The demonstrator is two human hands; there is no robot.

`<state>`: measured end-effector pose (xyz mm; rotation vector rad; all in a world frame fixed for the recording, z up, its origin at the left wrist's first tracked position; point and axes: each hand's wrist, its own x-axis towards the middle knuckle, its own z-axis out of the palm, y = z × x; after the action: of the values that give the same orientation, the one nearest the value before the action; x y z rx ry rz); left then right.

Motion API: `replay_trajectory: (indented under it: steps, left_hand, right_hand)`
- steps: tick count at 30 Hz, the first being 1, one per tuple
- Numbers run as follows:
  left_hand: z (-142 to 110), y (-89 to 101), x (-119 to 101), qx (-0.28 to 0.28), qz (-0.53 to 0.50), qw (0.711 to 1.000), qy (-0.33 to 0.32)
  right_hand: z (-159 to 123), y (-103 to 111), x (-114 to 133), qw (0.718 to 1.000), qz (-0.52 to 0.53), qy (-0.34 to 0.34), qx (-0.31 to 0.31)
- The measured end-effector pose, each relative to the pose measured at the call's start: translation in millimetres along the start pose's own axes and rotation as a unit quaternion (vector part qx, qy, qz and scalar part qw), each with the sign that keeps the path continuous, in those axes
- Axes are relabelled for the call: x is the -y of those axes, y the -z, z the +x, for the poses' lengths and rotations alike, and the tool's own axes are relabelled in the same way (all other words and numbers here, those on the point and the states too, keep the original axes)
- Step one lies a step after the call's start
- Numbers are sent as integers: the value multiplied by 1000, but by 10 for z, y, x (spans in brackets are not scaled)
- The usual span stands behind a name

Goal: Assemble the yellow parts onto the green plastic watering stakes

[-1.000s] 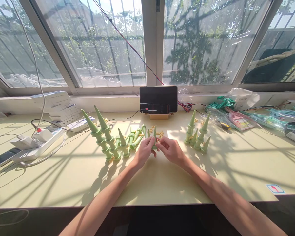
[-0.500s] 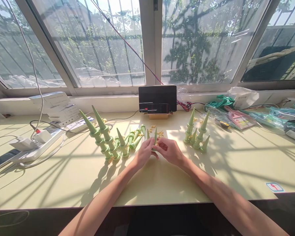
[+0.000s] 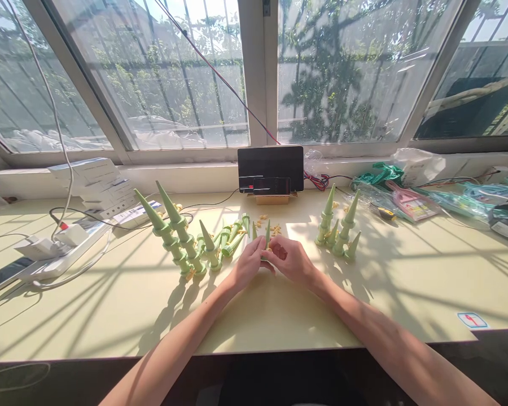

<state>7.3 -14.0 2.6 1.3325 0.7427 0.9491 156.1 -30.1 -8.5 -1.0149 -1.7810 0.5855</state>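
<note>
Green cone (image 3: 268, 230) points up between left hand (image 3: 248, 263) and right hand (image 3: 294, 261), both closed on its lower end.

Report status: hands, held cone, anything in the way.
Left hand gripping green cone, right hand at its base. Cone pointing up. Green pieces lie beyond left hand, apparently not blocking.

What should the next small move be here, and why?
Probably a gentle press by the right hand low on the green cone, with the left hand steadying it: the cone points up between both hands, and a bit of yellow shows low beside it.
</note>
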Motion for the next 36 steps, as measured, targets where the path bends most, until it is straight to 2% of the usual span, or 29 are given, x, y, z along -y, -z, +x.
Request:
replay_trajectory:
  steps: [13,31,36]
  left_hand:
    - [8,45,96,8,4,1000,0]
    - [-3,13,49,4,9,1000,4]
    - [-2,-14,22,-26,28,999,3]
  right_hand:
    - [-20,-9,7,1000,13,-12,11]
    - [-24,-11,13,999,22,-22,24]
    - [-7,-8,16,1000,-10,-16,10]
